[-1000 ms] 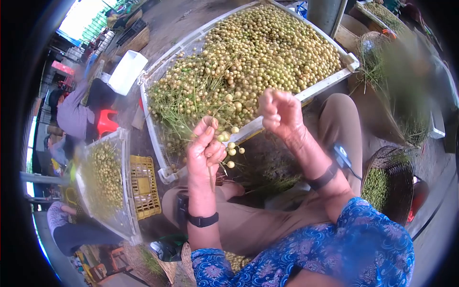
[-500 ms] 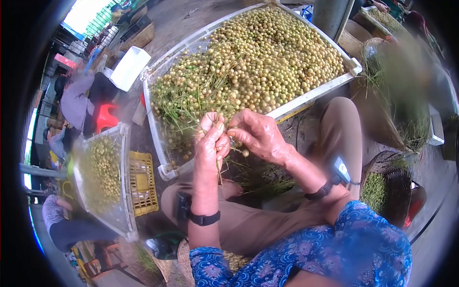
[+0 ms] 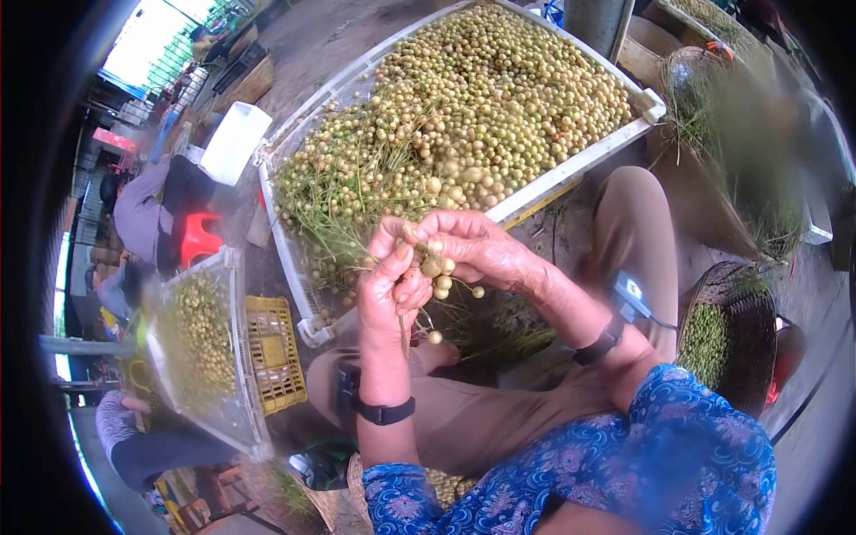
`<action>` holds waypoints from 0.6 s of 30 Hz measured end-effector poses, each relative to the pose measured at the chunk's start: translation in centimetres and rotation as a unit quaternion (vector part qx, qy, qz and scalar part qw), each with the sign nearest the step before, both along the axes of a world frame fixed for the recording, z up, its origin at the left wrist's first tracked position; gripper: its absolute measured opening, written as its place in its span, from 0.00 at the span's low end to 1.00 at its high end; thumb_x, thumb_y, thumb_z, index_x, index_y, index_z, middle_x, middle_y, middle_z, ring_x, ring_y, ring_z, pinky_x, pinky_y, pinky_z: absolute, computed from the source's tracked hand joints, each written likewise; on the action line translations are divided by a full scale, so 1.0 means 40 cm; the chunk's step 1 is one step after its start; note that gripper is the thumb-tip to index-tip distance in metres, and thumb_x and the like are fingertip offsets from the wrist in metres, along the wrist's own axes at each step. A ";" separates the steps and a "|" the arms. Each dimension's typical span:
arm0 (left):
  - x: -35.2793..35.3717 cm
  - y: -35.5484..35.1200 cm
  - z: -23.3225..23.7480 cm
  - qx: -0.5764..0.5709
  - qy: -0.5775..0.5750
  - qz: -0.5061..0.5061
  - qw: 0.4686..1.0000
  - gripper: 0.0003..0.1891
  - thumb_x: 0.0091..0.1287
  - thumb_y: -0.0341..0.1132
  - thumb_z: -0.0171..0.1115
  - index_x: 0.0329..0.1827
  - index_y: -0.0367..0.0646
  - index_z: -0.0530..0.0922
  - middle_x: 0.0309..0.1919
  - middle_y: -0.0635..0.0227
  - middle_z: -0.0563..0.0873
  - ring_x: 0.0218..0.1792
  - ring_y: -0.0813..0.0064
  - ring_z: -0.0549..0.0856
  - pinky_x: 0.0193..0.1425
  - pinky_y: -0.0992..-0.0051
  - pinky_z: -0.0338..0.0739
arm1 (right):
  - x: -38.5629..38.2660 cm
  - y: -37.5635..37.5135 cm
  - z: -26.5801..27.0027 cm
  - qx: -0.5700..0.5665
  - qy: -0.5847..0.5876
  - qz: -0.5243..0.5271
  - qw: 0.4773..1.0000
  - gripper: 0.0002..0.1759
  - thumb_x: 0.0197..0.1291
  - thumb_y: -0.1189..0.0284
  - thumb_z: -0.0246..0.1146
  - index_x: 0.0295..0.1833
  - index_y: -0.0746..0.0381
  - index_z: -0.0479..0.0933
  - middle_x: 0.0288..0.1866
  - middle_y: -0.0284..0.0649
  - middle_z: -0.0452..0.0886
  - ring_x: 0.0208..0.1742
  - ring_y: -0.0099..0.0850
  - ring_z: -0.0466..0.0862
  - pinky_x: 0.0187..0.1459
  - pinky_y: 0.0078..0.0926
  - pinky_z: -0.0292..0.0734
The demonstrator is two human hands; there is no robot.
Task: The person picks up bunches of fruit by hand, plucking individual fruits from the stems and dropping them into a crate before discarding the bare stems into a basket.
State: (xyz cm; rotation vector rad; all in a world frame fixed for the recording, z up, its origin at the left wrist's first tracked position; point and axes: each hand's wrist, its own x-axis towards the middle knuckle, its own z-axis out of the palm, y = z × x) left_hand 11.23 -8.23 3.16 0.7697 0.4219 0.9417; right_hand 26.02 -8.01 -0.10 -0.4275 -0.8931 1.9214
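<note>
My left hand is closed on the stems of a small bunch of round, pale yellow fruits, which hangs between my hands. Fingers of my right hand are pinched at the upper part of the same bunch, close to my left fingertips. Just beyond both hands lies a white-rimmed mesh tray heaped with loose round fruits. Green stems with fruits still on them cover its near left part.
A second fruit tray and a yellow crate stand at left, near a red stool and other people. A woven basket of small green fruits is at right. A post rises behind the tray.
A bunch with several fruits now shows between my hands, where mostly stems and one fruit showed before. My right hand has shifted slightly, and the view has moved a little.
</note>
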 end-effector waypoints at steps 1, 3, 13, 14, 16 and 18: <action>0.004 0.000 0.002 0.007 0.023 0.018 1.000 0.05 0.63 0.34 0.51 0.38 0.45 0.65 0.09 0.79 0.62 0.06 0.91 0.55 0.09 0.88 0.48 | -0.003 -0.003 0.008 0.015 0.017 -0.014 1.000 0.10 0.59 0.63 0.57 0.37 0.59 0.72 0.20 0.23 0.69 0.16 0.10 0.61 0.15 0.08 0.48; 0.010 -0.002 0.004 0.007 0.055 0.039 0.998 0.06 0.62 0.34 0.51 0.38 0.45 0.66 0.08 0.80 0.61 0.06 0.91 0.55 0.09 0.87 0.47 | 0.009 0.007 0.003 0.004 0.011 0.009 1.000 0.10 0.59 0.64 0.57 0.37 0.59 0.72 0.20 0.24 0.69 0.15 0.10 0.60 0.15 0.08 0.47; 0.003 0.016 -0.018 -0.032 0.034 0.088 0.995 0.07 0.66 0.34 0.47 0.44 0.43 0.67 0.08 0.82 0.57 0.05 0.90 0.53 0.08 0.86 0.46 | 0.057 0.025 0.002 -0.201 0.300 0.063 0.930 0.12 0.60 0.66 0.49 0.39 0.65 0.69 0.23 0.33 0.67 0.13 0.17 0.59 0.08 0.11 0.51; 0.014 0.013 -0.011 -0.026 0.068 0.110 0.991 0.07 0.65 0.35 0.49 0.42 0.43 0.67 0.08 0.82 0.57 0.06 0.90 0.53 0.08 0.87 0.46 | 0.080 0.018 0.010 -0.205 0.260 0.050 0.942 0.14 0.62 0.65 0.47 0.41 0.66 0.69 0.24 0.34 0.67 0.14 0.17 0.59 0.09 0.11 0.52; 0.025 0.005 -0.010 -0.017 0.117 0.120 0.986 0.12 0.65 0.39 0.50 0.43 0.41 0.67 0.09 0.82 0.57 0.06 0.89 0.53 0.08 0.86 0.46 | 0.140 0.004 0.017 -0.196 0.207 0.031 0.958 0.22 0.64 0.57 0.42 0.42 0.66 0.69 0.28 0.37 0.69 0.18 0.19 0.62 0.10 0.10 0.53; 0.042 -0.005 -0.008 -0.023 0.142 0.144 0.979 0.15 0.64 0.42 0.51 0.45 0.40 0.67 0.11 0.81 0.59 0.06 0.89 0.54 0.09 0.87 0.47 | 0.208 -0.022 0.028 -0.232 0.162 -0.065 0.957 0.24 0.65 0.56 0.40 0.42 0.67 0.69 0.30 0.39 0.71 0.22 0.20 0.66 0.13 0.11 0.56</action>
